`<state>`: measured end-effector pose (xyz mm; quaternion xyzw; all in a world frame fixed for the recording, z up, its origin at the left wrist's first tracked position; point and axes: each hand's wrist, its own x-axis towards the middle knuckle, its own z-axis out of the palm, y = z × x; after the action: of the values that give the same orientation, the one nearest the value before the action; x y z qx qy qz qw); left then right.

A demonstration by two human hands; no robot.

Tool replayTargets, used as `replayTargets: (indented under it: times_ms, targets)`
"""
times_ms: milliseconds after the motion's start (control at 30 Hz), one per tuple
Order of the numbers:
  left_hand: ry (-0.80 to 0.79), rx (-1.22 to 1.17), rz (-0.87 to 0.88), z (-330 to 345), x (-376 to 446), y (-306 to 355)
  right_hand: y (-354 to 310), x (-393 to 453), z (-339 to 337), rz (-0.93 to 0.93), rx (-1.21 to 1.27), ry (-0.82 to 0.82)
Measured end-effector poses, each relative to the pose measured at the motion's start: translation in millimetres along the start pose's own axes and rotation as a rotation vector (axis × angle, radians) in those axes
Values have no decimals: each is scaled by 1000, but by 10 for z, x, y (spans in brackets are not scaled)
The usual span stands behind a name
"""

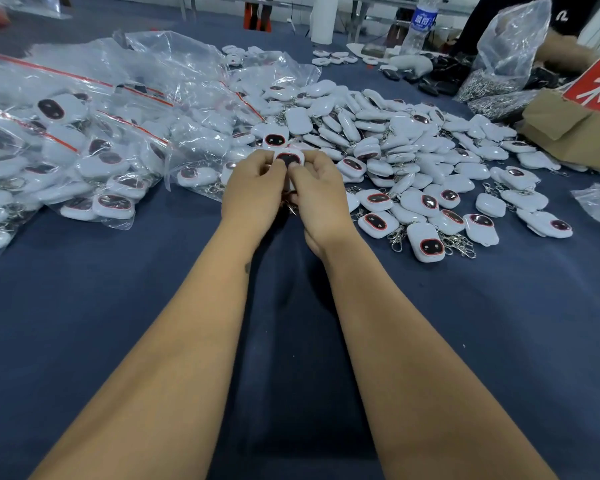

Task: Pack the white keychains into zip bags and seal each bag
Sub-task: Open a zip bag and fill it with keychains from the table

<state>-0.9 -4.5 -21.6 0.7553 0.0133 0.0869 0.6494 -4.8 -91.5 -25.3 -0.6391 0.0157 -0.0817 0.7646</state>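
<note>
Dark blue cloth table (118,323), loose keychain heap (413,150), left hand (253,192) and right hand (317,195) together pinching one white keychain (289,159)

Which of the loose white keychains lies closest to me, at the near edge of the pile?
The face-up keychain at the pile's near right corner, dark oval face with a red rim showing, metal clasp beside it. Every other loose one lies farther up the blue table.

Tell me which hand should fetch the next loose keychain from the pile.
Right, probably. The loose pile spreads to the right of the right hand, while the filled zip bags lie on the left hand's side. Both hands now pinch one keychain, so the left would have to keep it.
</note>
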Motion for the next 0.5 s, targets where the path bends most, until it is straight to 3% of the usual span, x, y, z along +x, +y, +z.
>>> replayTargets:
  times_ms: [333, 500]
  targets:
    - [-76, -184, -45, -87, -13, 58, -31, -15, -36, -6, 74, 20]
    - [-79, -169, -28, -96, -32, 63, -51, -34, -46, 28, 118, 7]
